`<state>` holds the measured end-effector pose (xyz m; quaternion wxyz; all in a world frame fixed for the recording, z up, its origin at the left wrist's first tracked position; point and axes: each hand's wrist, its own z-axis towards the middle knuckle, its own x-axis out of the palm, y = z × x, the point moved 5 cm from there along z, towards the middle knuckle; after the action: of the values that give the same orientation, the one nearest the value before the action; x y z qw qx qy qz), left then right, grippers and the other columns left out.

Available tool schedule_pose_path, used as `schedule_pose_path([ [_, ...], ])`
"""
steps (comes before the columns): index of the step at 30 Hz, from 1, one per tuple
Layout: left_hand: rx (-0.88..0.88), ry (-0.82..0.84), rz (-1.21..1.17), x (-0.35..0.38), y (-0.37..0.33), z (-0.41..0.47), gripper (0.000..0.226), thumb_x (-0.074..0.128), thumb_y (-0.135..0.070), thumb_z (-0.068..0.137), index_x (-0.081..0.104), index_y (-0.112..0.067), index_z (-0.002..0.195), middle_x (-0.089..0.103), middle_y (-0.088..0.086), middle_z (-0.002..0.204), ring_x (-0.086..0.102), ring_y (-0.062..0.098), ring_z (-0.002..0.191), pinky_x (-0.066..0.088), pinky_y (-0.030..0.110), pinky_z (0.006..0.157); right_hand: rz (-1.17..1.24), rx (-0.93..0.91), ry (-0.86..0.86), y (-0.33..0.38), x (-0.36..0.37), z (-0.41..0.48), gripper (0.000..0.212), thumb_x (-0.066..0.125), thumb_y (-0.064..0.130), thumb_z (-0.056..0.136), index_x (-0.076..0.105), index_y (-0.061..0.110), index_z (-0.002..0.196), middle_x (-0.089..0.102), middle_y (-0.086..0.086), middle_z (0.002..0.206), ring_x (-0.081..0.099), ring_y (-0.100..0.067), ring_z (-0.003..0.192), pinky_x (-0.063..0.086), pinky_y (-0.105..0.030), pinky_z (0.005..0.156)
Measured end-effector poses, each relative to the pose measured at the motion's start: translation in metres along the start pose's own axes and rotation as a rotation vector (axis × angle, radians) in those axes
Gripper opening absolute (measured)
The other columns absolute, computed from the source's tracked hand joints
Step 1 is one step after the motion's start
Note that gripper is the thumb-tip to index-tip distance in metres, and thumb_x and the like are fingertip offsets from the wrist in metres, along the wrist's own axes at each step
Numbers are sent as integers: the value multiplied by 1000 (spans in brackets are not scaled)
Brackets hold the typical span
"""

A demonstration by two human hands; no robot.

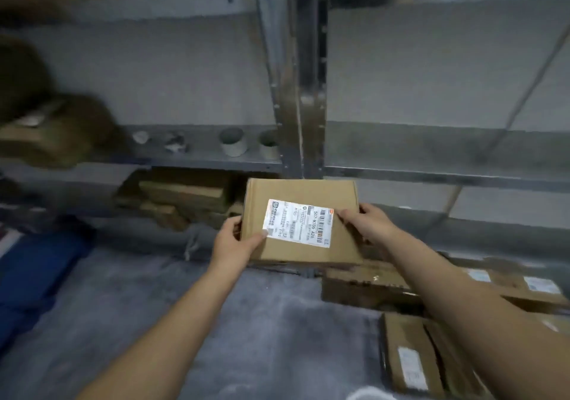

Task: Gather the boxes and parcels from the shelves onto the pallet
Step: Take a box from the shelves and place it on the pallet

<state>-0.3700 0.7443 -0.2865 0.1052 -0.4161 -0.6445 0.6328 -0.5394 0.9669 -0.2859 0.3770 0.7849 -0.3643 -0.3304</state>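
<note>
Got box (300, 222) clear of the shelves, in mid-air just in front of the upright (308, 91), low over the floor (246, 338). Gripping it two-handed: left hand (237, 239) on the near-left corner, thumb on top at the edge of the label (311, 217); right hand (367, 223) curled over the right edge, fingertips on top beside the label. Nothing else in either hand.

Step in hand, judging by this: carry to pallet and set down. Can't confirm the pallet itself. Seeing stacked boxes (364, 279) bottom right, just below the held one, but too blurred to tell what's under them; probably the drop zone.

To do it well:
- Keep it flat, label up.
- Hold both grips until landed; no one-hand swap mid-carry.
- Swing right and down, staying clear of the upright.
- Land flush against the stack, no overhang.
- Ease fingers out from under last, then let go.
- Go easy on the squeeze; looks like thin card, likely to dent.

Leaves more cartons (185, 196) on the bottom shelf to the left. Ignore the tape cores (233, 142) on the shelf above.
</note>
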Motion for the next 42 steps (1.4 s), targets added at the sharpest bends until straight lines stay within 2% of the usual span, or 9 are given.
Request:
schedule_pose_path([
  [4, -84, -263, -116, -143, 53, -17, 47, 82, -18, 75, 53, -20, 113, 58, -8, 100, 55, -1, 83, 40, 7, 63, -154, -156, 168, 63, 151, -10, 52, 65, 42, 86, 52, 21, 132, 61, -2, 121, 59, -18, 99, 46, -32, 78],
  [7, -146, -392, -188, -225, 87, -38, 48, 82, -18, 75, 52, -20, 112, 60, -4, 103, 59, 10, 92, 43, 11, 67, -230, -212, 268, 95, 249, -29, 54, 66, 41, 86, 51, 20, 133, 59, 0, 115, 57, -15, 89, 44, -33, 77],
  [11, -179, -581, -275, -315, 120, -59, 44, 80, -18, 76, 51, -28, 107, 61, -14, 97, 58, -3, 87, 45, 10, 66, -276, -251, 419, 124, 363, -50, 57, 68, 42, 84, 53, 18, 133, 63, -3, 120, 61, -23, 101, 50, -42, 91],
  [15, -257, -745, -371, -379, 149, -65, 41, 79, -20, 78, 50, -30, 107, 59, -17, 97, 57, -3, 87, 44, 9, 61, -320, -351, 512, 153, 460, -67, 52, 70, 36, 85, 56, 15, 130, 62, -4, 117, 58, -17, 90, 45, -34, 80],
  [23, -349, -955, -388, -492, 191, -12, 45, 77, -20, 80, 49, -23, 115, 55, -15, 98, 58, 9, 94, 45, 23, 78, -351, -416, 734, 216, 639, -47, 51, 69, 37, 85, 54, 20, 131, 62, -1, 114, 57, -15, 91, 44, -33, 77],
  [28, -395, -1033, -402, -562, 207, 24, 39, 74, -15, 83, 50, -21, 112, 56, -16, 93, 56, 0, 84, 43, 17, 64, -381, -379, 876, 249, 746, -31, 46, 68, 33, 87, 54, 22, 130, 61, 2, 110, 57, -9, 84, 42, -25, 64],
  [31, -431, -1095, -448, -603, 227, 39, 39, 73, -15, 83, 50, -21, 114, 60, -13, 94, 60, 3, 86, 47, 19, 65, -405, -392, 957, 267, 814, -29, 46, 68, 32, 86, 54, 23, 129, 62, 0, 117, 58, -10, 88, 45, -28, 71],
  [36, -488, -1210, -402, -669, 261, 67, 38, 75, -20, 83, 54, -21, 114, 58, -19, 93, 58, -3, 80, 43, 9, 53, -505, -437, 1034, 290, 917, -30, 48, 66, 36, 87, 52, 25, 131, 59, 2, 121, 58, -16, 100, 48, -35, 86],
  [42, -563, -1217, -419, -779, 317, 140, 38, 70, -29, 86, 54, -18, 119, 54, -11, 96, 53, 1, 82, 38, 17, 60, -423, -431, 1012, 327, 1046, -18, 42, 68, 28, 87, 57, 27, 127, 62, 4, 113, 58, -5, 88, 46, -25, 68],
])
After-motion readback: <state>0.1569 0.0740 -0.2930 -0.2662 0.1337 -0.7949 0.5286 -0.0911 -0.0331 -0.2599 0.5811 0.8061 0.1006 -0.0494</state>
